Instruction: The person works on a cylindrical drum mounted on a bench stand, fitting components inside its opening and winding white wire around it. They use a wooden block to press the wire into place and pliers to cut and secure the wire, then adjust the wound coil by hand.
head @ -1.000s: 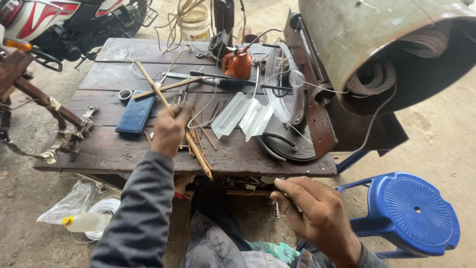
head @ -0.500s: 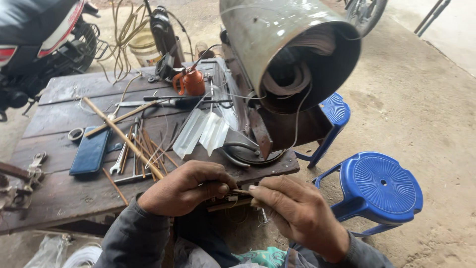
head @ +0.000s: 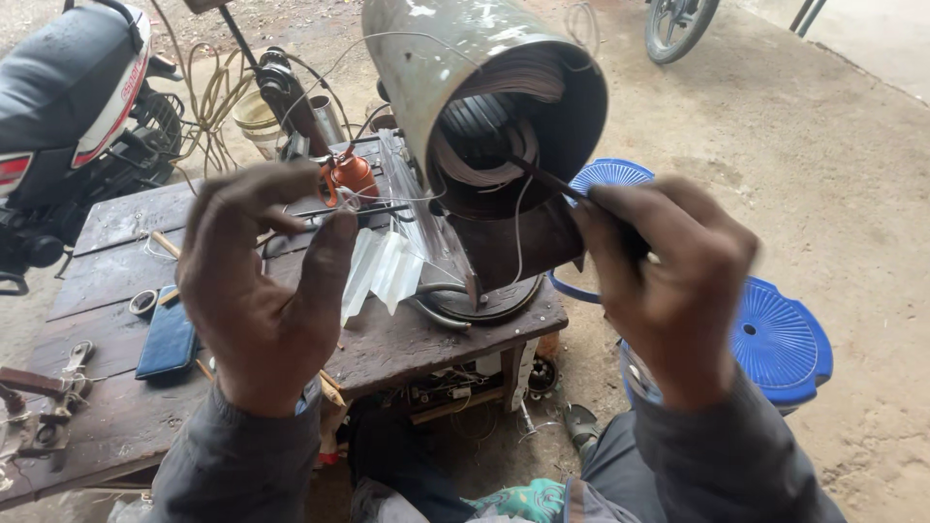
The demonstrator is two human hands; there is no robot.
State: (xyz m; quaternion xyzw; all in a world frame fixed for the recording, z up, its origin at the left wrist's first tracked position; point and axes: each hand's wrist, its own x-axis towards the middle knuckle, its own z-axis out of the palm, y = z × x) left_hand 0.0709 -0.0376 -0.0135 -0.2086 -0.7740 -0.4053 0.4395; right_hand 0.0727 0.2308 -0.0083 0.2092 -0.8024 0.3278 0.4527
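Poking from grey motor housing [head: 455, 68]: thin dark stick [head: 562, 184].

motorbike [head: 68, 107] cut off at left edge, wheel [head: 678, 24] cropped at top, left hand [head: 257, 291] blurred

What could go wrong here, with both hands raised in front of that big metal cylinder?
The thin stick in the right hand points into the cylinder, so its tip might scrape the coiled windings inside. The fine wire dangling from the opening could snag on it. The left hand hovers above the cluttered table, where an orange oil can stands and could be knocked over.
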